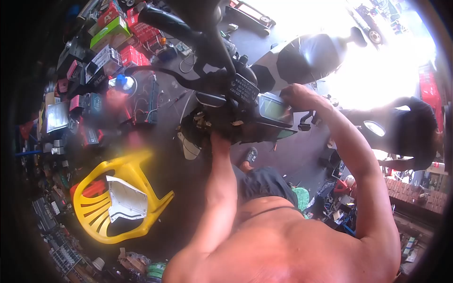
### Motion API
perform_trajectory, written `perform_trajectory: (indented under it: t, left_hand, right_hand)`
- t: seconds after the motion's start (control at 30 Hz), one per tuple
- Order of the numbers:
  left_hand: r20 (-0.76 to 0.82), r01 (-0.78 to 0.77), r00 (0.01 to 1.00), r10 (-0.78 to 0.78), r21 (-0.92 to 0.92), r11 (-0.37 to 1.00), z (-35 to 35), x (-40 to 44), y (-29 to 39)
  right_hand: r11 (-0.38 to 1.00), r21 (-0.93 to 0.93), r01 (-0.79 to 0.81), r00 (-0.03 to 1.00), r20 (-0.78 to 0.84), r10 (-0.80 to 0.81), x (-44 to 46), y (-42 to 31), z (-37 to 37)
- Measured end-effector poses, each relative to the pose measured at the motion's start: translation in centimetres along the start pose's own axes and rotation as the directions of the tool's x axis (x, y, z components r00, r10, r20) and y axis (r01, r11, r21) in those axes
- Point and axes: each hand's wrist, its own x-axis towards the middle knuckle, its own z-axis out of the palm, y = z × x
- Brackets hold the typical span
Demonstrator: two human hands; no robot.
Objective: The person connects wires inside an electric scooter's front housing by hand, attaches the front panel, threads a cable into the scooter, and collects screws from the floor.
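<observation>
L hand [220, 139] was up under dark housing [252, 134], L of & below display; fingers hidden, can't tell grip. Display [275, 110] sat set in housing top. R hand [298, 97] was at display's R edge, fingers curled; couldn't tell if gripping. Prob. stiff plastic, lightish, display face slick/scratchable; housing edges looked best hold. Farther, L of display: yellow chair [80, 207] w/ white panel [127, 200], green box [110, 35] beyond.
</observation>
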Motion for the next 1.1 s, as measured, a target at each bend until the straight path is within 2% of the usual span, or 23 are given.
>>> perform_trajectory:
  t: [0.07, 0.17, 0.23, 0.27, 0.3, 0.33, 0.43, 0.53, 0.57, 0.6, 0.63, 0.67, 0.7, 0.73, 0.77, 0.83, 0.87, 1.07, 1.1]
  left_hand:
    - [0.03, 0.023, 0.999, -0.022, -0.025, 0.999, 0.4, 0.7, -0.8]
    - [0.105, 0.094, 0.99, -0.092, -0.012, 0.995, 0.9, 1.1, -1.9]
    - [0.149, 0.136, 0.98, -0.134, -0.006, 0.991, 1.3, 1.6, -2.2]
    - [0.186, 0.166, 0.969, -0.164, 0.008, 0.986, 0.9, 1.8, -2.2]
    - [0.23, 0.182, 0.956, -0.18, 0.012, 0.983, 1.0, 2.9, -2.1]
    - [0.262, 0.212, 0.942, -0.209, 0.018, 0.977, 1.1, 3.2, -2.4]
    - [0.36, 0.326, 0.869, -0.339, 0.1, 0.94, 0.4, 3.8, -1.6]
    - [0.408, 0.392, 0.805, -0.431, 0.18, 0.902, 0.0, 4.6, -0.2]
    - [0.418, 0.401, 0.787, -0.454, 0.212, 0.891, 0.3, 5.0, 0.4]
    - [0.431, 0.396, 0.774, -0.464, 0.241, 0.886, 1.0, 5.8, 1.3]
    - [0.435, 0.395, 0.768, -0.47, 0.256, 0.882, 2.0, 6.5, 2.1]
    - [0.439, 0.395, 0.76, -0.479, 0.273, 0.877, 2.8, 6.8, 2.8]
    - [0.445, 0.39, 0.756, -0.48, 0.283, 0.876, 3.9, 7.8, 3.4]
    - [0.445, 0.39, 0.756, -0.48, 0.283, 0.876, 4.7, 8.5, 4.1]
    - [0.441, 0.401, 0.755, -0.485, 0.275, 0.874, 5.6, 9.0, 4.9]
    - [0.419, 0.428, 0.759, -0.499, 0.257, 0.867, 6.5, 9.1, 6.3]
    - [0.408, 0.443, 0.762, -0.503, 0.239, 0.864, 6.7, 8.9, 6.9]
    - [0.314, 0.554, 0.773, -0.551, 0.091, 0.828, 6.7, 6.3, 9.8]
    - [0.304, 0.561, 0.775, -0.554, 0.075, 0.825, 6.3, 6.0, 10.0]
  right_hand:
    - [0.998, -0.02, 0.056, 0.998, 0.003, -0.056, -0.2, 0.2, 0.1]
    - [0.969, 0.203, -0.142, 0.989, -0.005, 0.146, -0.4, -0.1, -0.2]
    - [0.976, 0.21, 0.05, 0.982, -0.188, -0.01, -0.6, 1.0, 1.7]
    - [0.959, 0.282, -0.044, 0.996, -0.06, 0.063, -0.4, 0.5, -1.1]
    - [0.811, 0.443, -0.384, 0.921, 0.119, 0.371, 0.4, -1.8, -2.9]
    - [0.533, 0.521, -0.667, 0.724, 0.283, 0.629, 1.1, -4.2, -4.6]
    - [0.501, 0.571, -0.65, 0.732, 0.295, 0.614, 0.3, -4.2, -6.2]
    - [0.582, 0.534, -0.613, 0.772, 0.251, 0.583, 0.5, -2.7, -2.0]
    - [0.584, 0.461, -0.668, 0.737, 0.309, 0.601, 0.5, -3.6, -4.1]
    - [0.556, 0.539, -0.633, 0.755, 0.268, 0.599, 0.0, -4.0, -4.3]
    - [0.559, 0.507, -0.656, 0.736, 0.266, 0.623, 0.4, -3.3, -2.4]
    - [0.788, 0.349, -0.506, 0.862, 0.166, 0.48, 0.8, -1.3, 2.0]
    - [0.56, 0.526, -0.64, 0.735, 0.204, 0.647, -0.3, -4.0, -2.3]
    - [0.533, 0.561, -0.634, 0.714, 0.16, 0.681, -0.3, -3.5, -0.8]
    - [0.574, 0.561, -0.597, 0.742, 0.114, 0.66, -0.2, -3.1, 0.4]
    - [0.505, 0.652, -0.566, 0.735, 0.122, 0.668, -1.8, -4.2, -1.7]
    - [0.564, 0.691, -0.452, 0.762, -0.031, 0.647, -2.7, -4.5, -1.2]
    - [0.582, 0.636, -0.507, 0.743, -0.021, 0.669, -1.5, -4.2, -1.3]
    - [0.606, 0.644, -0.467, 0.765, -0.049, 0.642, -0.9, -4.4, -0.9]
